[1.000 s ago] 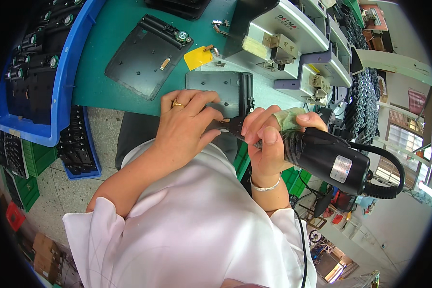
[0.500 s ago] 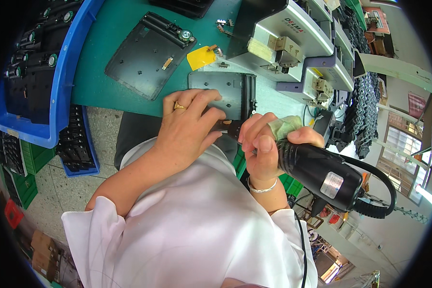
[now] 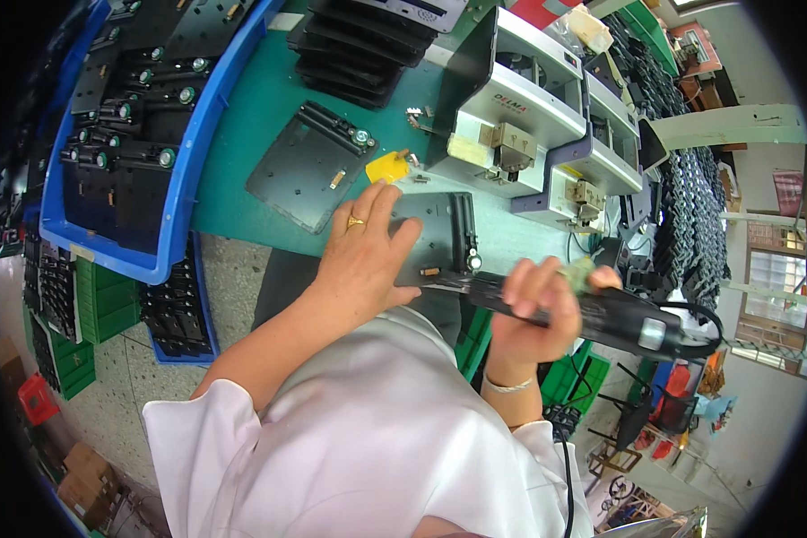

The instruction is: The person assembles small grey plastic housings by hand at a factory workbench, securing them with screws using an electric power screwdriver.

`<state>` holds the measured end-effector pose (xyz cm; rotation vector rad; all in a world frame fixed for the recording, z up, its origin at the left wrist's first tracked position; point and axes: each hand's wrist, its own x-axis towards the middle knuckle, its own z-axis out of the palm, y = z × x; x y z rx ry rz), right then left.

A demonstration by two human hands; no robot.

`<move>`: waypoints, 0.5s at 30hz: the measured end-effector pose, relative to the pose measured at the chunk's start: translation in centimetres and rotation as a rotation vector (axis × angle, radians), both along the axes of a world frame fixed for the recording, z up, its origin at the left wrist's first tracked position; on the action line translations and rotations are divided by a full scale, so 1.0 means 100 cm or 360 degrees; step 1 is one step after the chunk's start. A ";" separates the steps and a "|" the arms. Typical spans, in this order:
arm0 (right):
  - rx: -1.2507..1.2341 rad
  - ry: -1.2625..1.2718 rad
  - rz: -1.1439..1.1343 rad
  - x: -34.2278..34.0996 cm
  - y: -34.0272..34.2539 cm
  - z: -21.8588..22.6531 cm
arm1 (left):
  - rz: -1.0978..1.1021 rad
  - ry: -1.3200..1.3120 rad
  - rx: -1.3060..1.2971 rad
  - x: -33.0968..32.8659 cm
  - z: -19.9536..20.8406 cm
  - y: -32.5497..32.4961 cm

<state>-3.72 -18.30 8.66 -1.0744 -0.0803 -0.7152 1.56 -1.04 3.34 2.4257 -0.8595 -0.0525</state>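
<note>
My right hand (image 3: 536, 314) is wrapped round a thick black electric screwdriver (image 3: 628, 321), with a pale green cloth (image 3: 576, 272) around its body under the fingers. The tool lies nearly level, its thin tip pointing left at the near edge of a black panel (image 3: 429, 231). By that tip is a small copper-coloured piece (image 3: 430, 272); whether they touch is unclear. My left hand (image 3: 359, 260), fingers apart, rests at the panel's left edge. A round fitting (image 3: 473, 261) sits at the near end of the panel's right-hand bar. Another such panel (image 3: 305, 175) lies farther left.
A blue crate (image 3: 177, 193) of similar panels stands left. Stacked black panels (image 3: 359, 54) are at the back. Two grey machines (image 3: 511, 112) stand on the right of the green bench (image 3: 233, 157). A yellow piece (image 3: 387, 168) and small metal parts lie near the middle.
The view has shifted, bringing the stacked panels into sight. My right hand and screwdriver have drawn right, away from my left hand, and the tool's tip now shows. My left fingers have straightened.
</note>
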 end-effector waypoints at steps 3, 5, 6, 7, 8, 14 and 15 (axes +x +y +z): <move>0.0111 -0.0164 -0.0056 -0.005 -0.022 0.013 | -0.0025 0.0027 -0.0077 -0.002 0.008 0.007; 0.0080 -0.0229 -0.0074 -0.003 -0.024 0.021 | -0.0098 0.0050 -0.0293 -0.005 0.014 0.019; 0.0106 -0.0245 -0.0076 -0.002 -0.028 0.020 | -0.0082 0.0163 -0.0402 -0.006 0.016 0.025; 0.0106 -0.0248 -0.0096 -0.002 -0.032 0.019 | -0.0083 0.0146 -0.0376 -0.007 0.019 0.033; 0.0107 -0.0251 -0.0116 -0.001 -0.036 0.017 | -0.0087 0.0305 -0.0507 -0.007 0.023 0.043; 0.0183 -0.0103 -0.0033 0.009 -0.035 0.002 | -0.0136 0.0513 -0.1319 0.003 0.022 0.090; 0.0207 -0.0126 -0.0028 0.011 -0.034 -0.001 | -0.0136 0.0490 -0.1295 0.005 0.021 0.092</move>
